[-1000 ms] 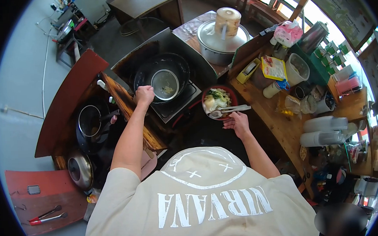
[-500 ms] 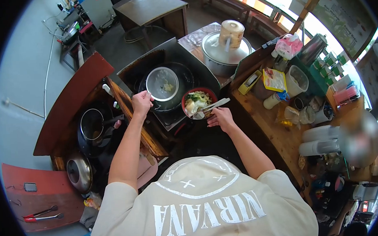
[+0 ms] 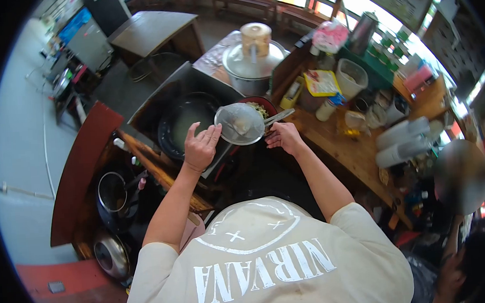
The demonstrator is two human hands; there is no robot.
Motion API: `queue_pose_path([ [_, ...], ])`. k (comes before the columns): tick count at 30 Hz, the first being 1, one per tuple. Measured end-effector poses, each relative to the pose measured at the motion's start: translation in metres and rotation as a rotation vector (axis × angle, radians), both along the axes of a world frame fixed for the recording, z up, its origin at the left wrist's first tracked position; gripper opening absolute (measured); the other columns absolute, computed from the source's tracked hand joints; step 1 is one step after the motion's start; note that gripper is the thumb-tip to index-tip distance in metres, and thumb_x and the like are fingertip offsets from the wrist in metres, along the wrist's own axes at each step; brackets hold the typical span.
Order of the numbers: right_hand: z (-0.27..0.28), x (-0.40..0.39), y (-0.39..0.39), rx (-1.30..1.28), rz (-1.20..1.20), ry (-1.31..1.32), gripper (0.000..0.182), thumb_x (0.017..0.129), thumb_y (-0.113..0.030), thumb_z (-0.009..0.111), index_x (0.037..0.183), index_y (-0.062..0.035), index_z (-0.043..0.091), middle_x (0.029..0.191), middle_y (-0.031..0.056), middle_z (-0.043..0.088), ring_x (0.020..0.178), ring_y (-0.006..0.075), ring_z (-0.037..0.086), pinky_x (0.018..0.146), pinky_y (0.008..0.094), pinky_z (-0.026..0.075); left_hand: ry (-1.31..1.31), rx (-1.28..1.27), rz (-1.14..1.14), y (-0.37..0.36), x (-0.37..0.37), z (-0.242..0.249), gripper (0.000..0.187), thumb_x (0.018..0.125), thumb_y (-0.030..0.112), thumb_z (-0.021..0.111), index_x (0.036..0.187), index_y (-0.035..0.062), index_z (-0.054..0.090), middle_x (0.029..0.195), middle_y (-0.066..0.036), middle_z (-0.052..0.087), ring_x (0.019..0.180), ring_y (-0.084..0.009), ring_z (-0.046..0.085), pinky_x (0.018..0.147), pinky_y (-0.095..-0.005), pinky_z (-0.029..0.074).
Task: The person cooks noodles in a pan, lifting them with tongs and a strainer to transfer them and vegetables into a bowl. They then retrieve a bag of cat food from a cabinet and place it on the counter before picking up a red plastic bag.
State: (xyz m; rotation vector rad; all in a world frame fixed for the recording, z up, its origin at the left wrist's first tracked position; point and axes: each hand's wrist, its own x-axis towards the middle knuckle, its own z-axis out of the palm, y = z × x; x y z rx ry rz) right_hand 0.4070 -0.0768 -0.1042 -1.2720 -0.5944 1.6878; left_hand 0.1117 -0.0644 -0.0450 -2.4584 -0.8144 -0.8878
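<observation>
My left hand grips a round mesh strainer at its near-left rim, some fingers stretched out along it. The strainer is tilted over the red bowl and covers much of it. A pale lump of food shows in the mesh. In the uncovered part of the bowl lies chopped food. My right hand is closed at the bowl's near-right side, its fingertips partly hidden. Light-coloured tongs lie across the bowl's edge, just above that hand.
A dark wok with liquid sits on the stove to the left. Behind stands a large lidded pot. The wooden counter on the right carries jars, tubs and stacked plastic cups. Another person is at the lower right.
My left hand has moved the strainer right, from above the wok to over the bowl, and tipped it. My right hand stays by the bowl. The camera view has shifted.
</observation>
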Motion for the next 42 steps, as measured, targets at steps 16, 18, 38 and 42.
queue_pose_path([
  [16,-0.101,0.161,-0.187,-0.05,-0.892,0.107,0.019,0.085,-0.011,0.051,0.093,0.0046,0.059,0.078,0.0195,0.067,0.068,0.0293,0.069,0.066,0.0459,0.061,-1.601,-1.532,0.197,0.036,-0.008,-0.035,0.019,0.093,0.008,0.059,0.108,-0.0031,0.061,0.092,-0.011,0.068,0.078,-0.0179,0.067,0.075,-0.028,0.054],
  [18,-0.116,0.185,-0.2,-0.048,-1.005,0.127,0.018,0.085,-0.007,0.05,0.097,0.0062,0.054,0.08,0.0202,0.064,0.067,0.0315,0.068,0.063,0.0464,0.062,-1.701,-1.517,0.169,0.035,-0.021,-0.025,0.017,0.093,0.009,0.059,0.106,-0.0016,0.062,0.093,-0.011,0.068,0.079,-0.0188,0.067,0.077,-0.0302,0.054],
  [38,-0.181,0.256,-0.172,-0.116,-1.052,-0.175,0.054,0.089,-0.027,0.064,0.133,-0.0002,0.047,0.133,0.0203,0.051,0.109,0.0309,0.06,0.089,0.0369,0.054,-2.056,-0.795,0.368,-0.092,-0.144,0.052,0.017,0.092,0.011,0.06,0.1,-0.0038,0.066,0.084,-0.012,0.069,0.069,-0.0156,0.065,0.068,-0.0274,0.055],
  [42,-0.197,0.238,-0.17,-0.221,-1.158,-0.337,0.034,0.085,-0.021,0.06,0.11,0.0013,0.058,0.108,0.016,0.063,0.081,0.0272,0.065,0.07,0.035,0.056,-1.743,-0.835,0.617,-0.072,-0.139,0.031,0.018,0.091,0.009,0.058,0.089,-0.0055,0.068,0.075,-0.01,0.068,0.059,-0.0138,0.063,0.059,-0.0244,0.053],
])
